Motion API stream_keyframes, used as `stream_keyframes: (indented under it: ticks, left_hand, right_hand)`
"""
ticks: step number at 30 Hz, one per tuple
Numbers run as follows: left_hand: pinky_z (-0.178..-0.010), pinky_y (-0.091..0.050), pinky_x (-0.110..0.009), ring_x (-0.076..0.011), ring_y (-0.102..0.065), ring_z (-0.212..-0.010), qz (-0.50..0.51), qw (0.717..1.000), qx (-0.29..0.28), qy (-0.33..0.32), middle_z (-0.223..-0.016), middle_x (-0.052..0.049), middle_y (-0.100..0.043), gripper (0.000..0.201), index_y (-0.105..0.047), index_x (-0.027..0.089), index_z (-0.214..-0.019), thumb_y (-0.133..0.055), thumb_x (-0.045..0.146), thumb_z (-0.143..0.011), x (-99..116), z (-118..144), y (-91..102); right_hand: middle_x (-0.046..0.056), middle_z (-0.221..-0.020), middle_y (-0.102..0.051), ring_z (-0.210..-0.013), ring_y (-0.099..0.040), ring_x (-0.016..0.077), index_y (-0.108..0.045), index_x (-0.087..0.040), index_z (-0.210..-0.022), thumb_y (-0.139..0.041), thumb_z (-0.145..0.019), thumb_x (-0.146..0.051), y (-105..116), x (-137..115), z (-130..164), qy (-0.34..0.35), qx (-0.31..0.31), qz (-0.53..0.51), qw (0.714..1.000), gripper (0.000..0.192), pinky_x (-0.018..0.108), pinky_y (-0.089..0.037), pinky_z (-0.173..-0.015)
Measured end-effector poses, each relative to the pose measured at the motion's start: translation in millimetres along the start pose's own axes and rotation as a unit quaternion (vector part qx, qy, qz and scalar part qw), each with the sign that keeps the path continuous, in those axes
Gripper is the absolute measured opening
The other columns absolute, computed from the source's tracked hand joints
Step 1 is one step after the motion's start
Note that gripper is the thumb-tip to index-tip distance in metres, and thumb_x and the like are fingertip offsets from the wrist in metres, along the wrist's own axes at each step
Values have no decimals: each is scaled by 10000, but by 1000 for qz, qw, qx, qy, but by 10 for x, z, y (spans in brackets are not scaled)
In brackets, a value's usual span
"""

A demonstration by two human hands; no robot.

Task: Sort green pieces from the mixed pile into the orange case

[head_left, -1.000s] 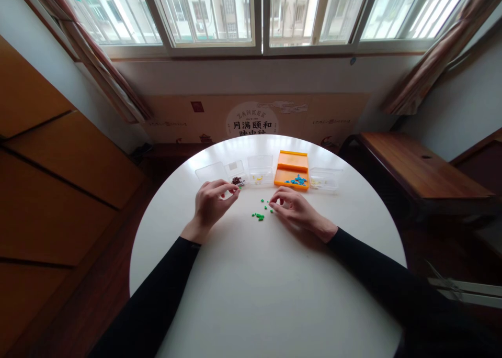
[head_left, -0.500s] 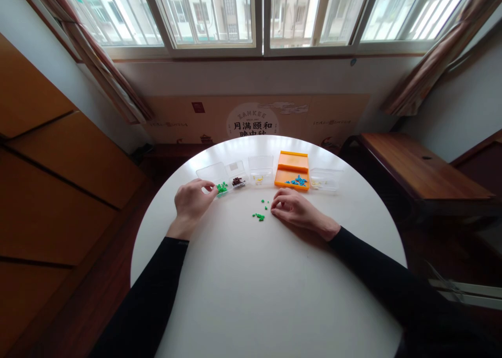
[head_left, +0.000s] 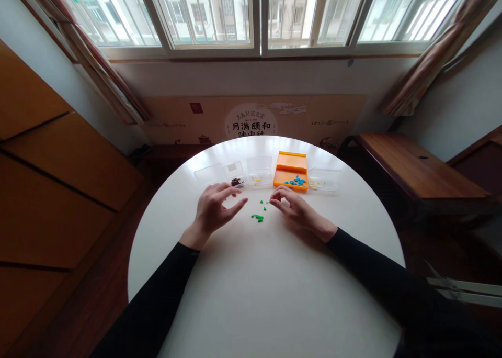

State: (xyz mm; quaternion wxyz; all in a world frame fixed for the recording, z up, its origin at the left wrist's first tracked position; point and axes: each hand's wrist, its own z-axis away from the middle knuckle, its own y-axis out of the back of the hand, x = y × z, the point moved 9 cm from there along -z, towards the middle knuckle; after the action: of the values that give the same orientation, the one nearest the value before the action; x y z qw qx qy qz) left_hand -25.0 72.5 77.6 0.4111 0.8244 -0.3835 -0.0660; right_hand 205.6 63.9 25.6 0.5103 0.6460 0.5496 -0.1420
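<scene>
Several small green pieces (head_left: 258, 218) lie loose on the white round table (head_left: 251, 284), with a few single ones just beyond the main cluster. My right hand (head_left: 292, 209) rests to their right, thumb and fingertips pinched together. One tiny green piece (head_left: 268, 202) shows right at those fingertips; whether it is gripped I cannot tell. Left of the cluster, my left hand (head_left: 215, 209) hovers with thumb and fingers apart and nothing between them. It hides the lower part of a clear lidded box (head_left: 209, 175) behind it.
Along the far side stand a clear box with dark brown pieces (head_left: 237, 182), one with yellow pieces (head_left: 258, 179), an orange case (head_left: 290, 161) with blue pieces (head_left: 296, 181), and a clear box with pale pieces (head_left: 324, 179). A wooden desk (head_left: 419, 164) stands at the right.
My left hand has left the box of green pieces, moved right toward the loose ones and spread its fingers. My right hand stays pinched, its fingertips slightly nearer the small green piece.
</scene>
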Motion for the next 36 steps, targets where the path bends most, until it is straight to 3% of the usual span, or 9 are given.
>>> stream_keyframes:
  ticks: [4,9,28,32,36]
  left_hand:
    - [-813,-538,-373,-202,-739,-823,56,996,-12,-68,-922,-23,-801,202,-811,261,-1047,-827,456,-1001,345,28,-193]
    - [-821,-557,-357,-196,-747,-863,88,990,-42,-104,-967,-33,-814,127,-813,267,-1096,-795,378,-1038,488,53,-329]
    - [-781,-544,-318,-152,-742,-800,97,988,-8,-123,-923,-16,-816,98,-812,247,-1029,-738,288,-1077,615,26,-308]
    - [-759,-523,-317,-149,-726,-772,80,990,-3,-119,-922,-11,-817,111,-808,246,-1012,-732,287,-1081,522,25,-289]
    - [-809,-531,-317,-147,-724,-763,41,995,6,-95,-916,-3,-811,135,-808,247,-979,-726,285,-1078,281,2,-174]
  right_hand:
    - [54,-985,-689,-921,-646,222,-670,-237,-985,-595,-1156,-490,-18,-39,-9,-6,-6,-15,1000,314,369,-546,-842]
    - [53,-992,-697,-916,-645,217,-668,-234,-976,-577,-1163,-503,-60,-97,-22,-1,-26,-33,999,341,362,-540,-852]
    - [52,-1038,-704,-952,-668,205,-705,-218,-1035,-582,-1170,-428,-126,-117,-5,4,-69,-45,997,278,340,-542,-903]
    - [66,-1095,-733,-1013,-683,219,-713,-228,-1105,-553,-1174,-346,-111,-147,6,0,-67,-31,997,210,363,-560,-959]
    - [64,-1055,-726,-929,-662,207,-726,-223,-1148,-643,-1115,-283,-136,-191,31,20,-76,15,997,107,351,-569,-890]
